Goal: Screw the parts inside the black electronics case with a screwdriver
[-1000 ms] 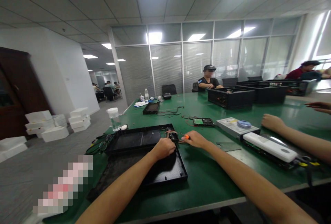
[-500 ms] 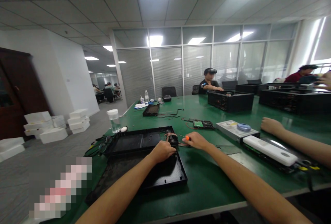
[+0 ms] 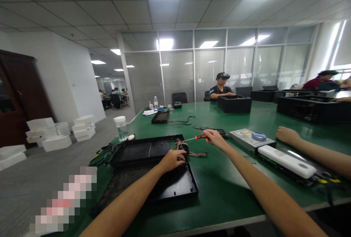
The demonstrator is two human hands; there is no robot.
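Observation:
A screwdriver [image 3: 200, 137] with an orange and black handle is gripped in my right hand [image 3: 215, 140]. Its thin shaft points left, toward a bundle of brownish wires [image 3: 181, 144] at the right end of an open black plastic casing [image 3: 146, 148]. My left hand [image 3: 172, 160] is closed over the casing's near right edge, just below the wires; its fingertips are partly hidden. A second black panel [image 3: 178, 184] of the casing lies nearer to me, beneath my left forearm. Loose wire ends [image 3: 199, 154] trail out to the right over the green table [image 3: 219, 186].
On the right are a grey metal box [image 3: 244, 136] with a blue tape roll [image 3: 258, 136], a white device [image 3: 286, 161] and another person's arm [image 3: 315, 149]. A clear jar [image 3: 121, 129] stands at the left edge. Across the table, a person [image 3: 222, 89] handles a black case [image 3: 234, 104].
My right hand has moved up and slightly right with the screwdriver, uncovering the wire ends. My left hand stays at the casing. The person opposite has shifted the black case.

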